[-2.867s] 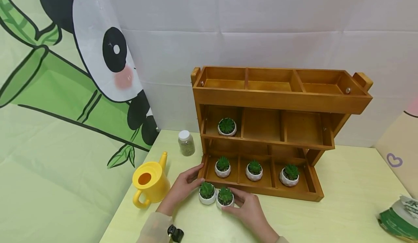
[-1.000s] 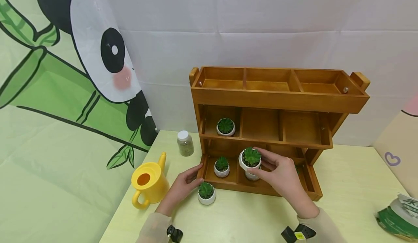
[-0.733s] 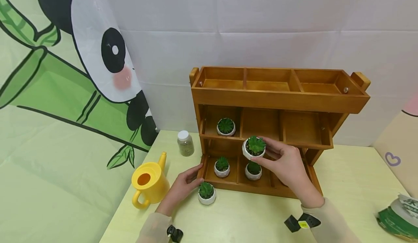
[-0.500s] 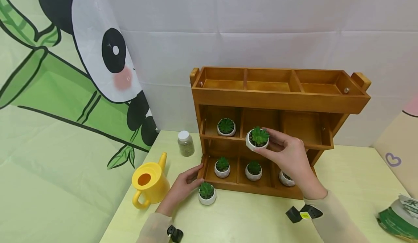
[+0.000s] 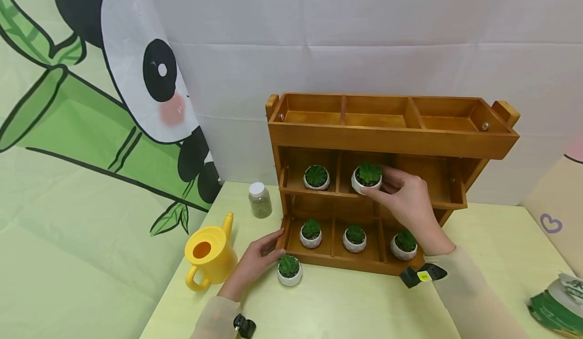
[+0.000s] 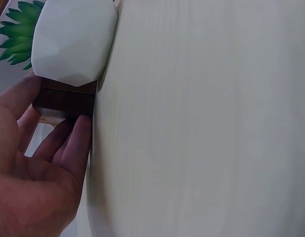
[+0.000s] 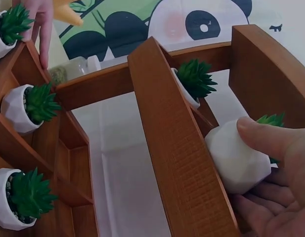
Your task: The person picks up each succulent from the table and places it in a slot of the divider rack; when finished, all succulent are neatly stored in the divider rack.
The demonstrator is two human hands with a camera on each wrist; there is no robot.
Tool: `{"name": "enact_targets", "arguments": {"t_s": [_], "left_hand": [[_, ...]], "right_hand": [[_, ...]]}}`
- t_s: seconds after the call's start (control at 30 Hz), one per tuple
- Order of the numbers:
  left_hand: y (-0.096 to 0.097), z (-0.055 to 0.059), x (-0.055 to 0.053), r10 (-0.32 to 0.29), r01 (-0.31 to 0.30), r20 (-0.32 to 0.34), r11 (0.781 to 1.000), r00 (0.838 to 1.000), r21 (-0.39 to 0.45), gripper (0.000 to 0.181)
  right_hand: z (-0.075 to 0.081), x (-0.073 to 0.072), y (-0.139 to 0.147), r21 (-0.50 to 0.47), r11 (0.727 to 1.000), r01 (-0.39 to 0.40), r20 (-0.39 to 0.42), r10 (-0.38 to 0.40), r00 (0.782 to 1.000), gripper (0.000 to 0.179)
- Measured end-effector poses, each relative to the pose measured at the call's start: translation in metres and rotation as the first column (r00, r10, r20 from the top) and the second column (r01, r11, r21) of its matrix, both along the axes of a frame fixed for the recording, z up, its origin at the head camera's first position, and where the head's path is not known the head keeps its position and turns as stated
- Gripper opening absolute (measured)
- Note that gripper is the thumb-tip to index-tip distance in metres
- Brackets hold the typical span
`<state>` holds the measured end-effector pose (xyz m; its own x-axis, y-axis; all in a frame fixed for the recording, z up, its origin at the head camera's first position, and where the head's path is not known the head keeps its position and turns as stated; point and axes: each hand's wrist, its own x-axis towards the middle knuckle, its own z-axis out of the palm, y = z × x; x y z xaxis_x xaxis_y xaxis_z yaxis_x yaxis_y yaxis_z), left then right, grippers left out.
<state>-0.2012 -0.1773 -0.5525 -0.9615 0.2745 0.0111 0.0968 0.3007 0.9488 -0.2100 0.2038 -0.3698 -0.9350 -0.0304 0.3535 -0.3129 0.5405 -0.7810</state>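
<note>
My right hand (image 5: pixel 407 196) pinches a small succulent in a white faceted pot (image 5: pixel 367 178) between thumb and fingers. The pot is at the middle compartment of the middle tier of a brown wooden plant shelf (image 5: pixel 391 140), just behind its front board in the right wrist view. Another potted succulent (image 5: pixel 316 177) stands in the left compartment of that tier. My left hand (image 5: pixel 258 258) grips the front left corner of the bottom tier, thumb and fingers on either side of the wood (image 6: pixel 65 102). Right beside it, a potted succulent (image 5: pixel 289 270) stands on the table.
Each bottom compartment has one potted succulent (image 5: pixel 311 232). A yellow watering can (image 5: pixel 211 255) and a white-capped jar (image 5: pixel 260 201) stand left of the shelf. A green and white bag (image 5: pixel 557 303) lies at the table's right edge. Cloth hangs behind.
My right hand has taken one of the two potted succulents from the table in front and raised it to the middle tier. My left hand stays at the shelf corner.
</note>
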Motion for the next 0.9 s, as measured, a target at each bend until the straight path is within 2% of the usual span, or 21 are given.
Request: {"name": "enact_targets", "arguments": {"t_s": [0.2, 0.43, 0.73, 0.9], "left_hand": [[0.0, -0.001, -0.001, 0.0, 0.0, -0.002, 1.0, 1.0, -0.016, 0.057], [-0.002, -0.003, -0.002, -0.011, 0.01, -0.002, 0.999, 1.0, -0.035, 0.057], [-0.001, -0.002, -0.002, -0.013, 0.013, 0.0, 1.0, 1.0, -0.01, 0.057], [0.0, -0.001, -0.001, -0.007, 0.007, 0.001, 1.0, 1.0, 0.0, 0.056]], "right_hand": [[-0.005, -0.008, -0.004, 0.064, 0.998, 0.005, -0.042, -0.002, 0.999, 0.063], [-0.004, -0.013, -0.011, 0.167, 0.985, 0.052, -0.098, -0.036, 0.995, 0.055], [0.0, -0.014, -0.013, 0.211, 0.975, 0.069, -0.08, -0.053, 0.995, 0.056], [0.005, -0.012, -0.014, 0.243, 0.968, 0.067, -0.044, -0.058, 0.997, 0.058]]}}
